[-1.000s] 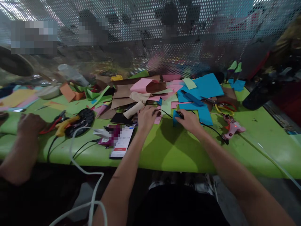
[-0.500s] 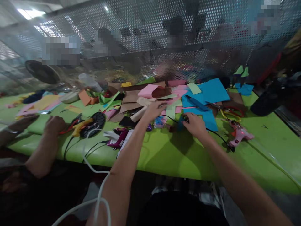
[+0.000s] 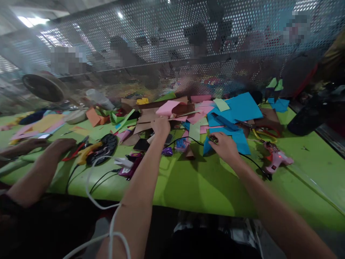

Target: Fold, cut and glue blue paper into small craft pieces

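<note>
My left hand [image 3: 161, 126] is bunched over the paper pile, just below a curled pink sheet [image 3: 170, 108]. Its fingertips are hidden, so what they grip, if anything, cannot be made out. A dark flat phone-like object [image 3: 141, 145] lies left of that wrist. Farther right, my right hand [image 3: 223, 144] is closed with its fingertips pinched at a small folded piece of blue paper [image 3: 207, 146], above the green table [image 3: 185, 183]. Between the hands lie a small clear packet with blue bits [image 3: 181, 144], a purple wrapped item [image 3: 167, 151] and a black cable.
A pink glue gun [image 3: 277, 158] with a lit red light rests at right, near yellow-handled scissors [image 3: 262, 136]. Blue sheets [image 3: 239, 108] lie behind. At left are a co-worker's hands [image 3: 60, 144], a yellow glue gun [image 3: 87, 150] and a white cable [image 3: 90, 187]. A perforated metal screen [image 3: 161, 54] stands behind.
My left hand has moved left across the papers and its fingers have bunched together. My right hand has stayed nearly in place, by the blue paper. The co-worker's hands have shifted slightly.
</note>
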Demonstrator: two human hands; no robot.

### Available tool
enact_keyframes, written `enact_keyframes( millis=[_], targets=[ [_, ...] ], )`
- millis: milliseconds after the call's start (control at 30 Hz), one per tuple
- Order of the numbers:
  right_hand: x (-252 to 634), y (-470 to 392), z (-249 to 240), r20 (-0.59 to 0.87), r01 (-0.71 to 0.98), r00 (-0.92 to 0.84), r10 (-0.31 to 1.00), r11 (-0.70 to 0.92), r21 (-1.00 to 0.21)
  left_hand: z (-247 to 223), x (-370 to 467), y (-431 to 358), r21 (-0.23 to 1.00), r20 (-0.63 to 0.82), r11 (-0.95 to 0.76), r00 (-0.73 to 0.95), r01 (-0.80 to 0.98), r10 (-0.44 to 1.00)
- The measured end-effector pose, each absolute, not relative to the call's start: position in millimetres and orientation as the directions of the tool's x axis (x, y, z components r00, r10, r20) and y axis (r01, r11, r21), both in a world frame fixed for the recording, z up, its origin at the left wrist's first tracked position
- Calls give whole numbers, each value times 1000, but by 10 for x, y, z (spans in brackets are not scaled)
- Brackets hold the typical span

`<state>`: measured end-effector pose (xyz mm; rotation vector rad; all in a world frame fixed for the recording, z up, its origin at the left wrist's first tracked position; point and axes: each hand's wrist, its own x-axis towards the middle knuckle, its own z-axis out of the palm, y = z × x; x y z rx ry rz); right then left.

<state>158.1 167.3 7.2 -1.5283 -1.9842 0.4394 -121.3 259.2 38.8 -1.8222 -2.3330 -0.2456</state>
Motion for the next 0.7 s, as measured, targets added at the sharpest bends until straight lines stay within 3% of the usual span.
enact_keyframes(
  millis=[67,233,333,400,467,600,700],
  targets=[
    [1586,1671,76,263,739,-179,948,306,-600,452,-1283,2588,110,294,218,-242,970,925],
    [1572,1636,108,302,675,-209,930,361,-644,614,-1369,2557,455,425,48,-265,889,865],
    [1544,1605,130,365,535,-215,906,422,-732,601,-1154,2456,666,445,-139,-242,733,862],
    [1520,1584,138,396,413,-209,894,448,-793,537,-891,2303,809,377,-238,-163,538,912],
    [1494,1565,140,422,321,-220,880,473,-820,463,-588,2083,904,233,-228,30,361,972],
    [1460,1565,105,432,255,-266,862,495,-831,440,-155,1646,936,93,-200,345,291,934],
    [1471,1614,39,352,279,-214,911,402,-872,587,-210,1549,910,74,-252,469,330,880]
  ],
)
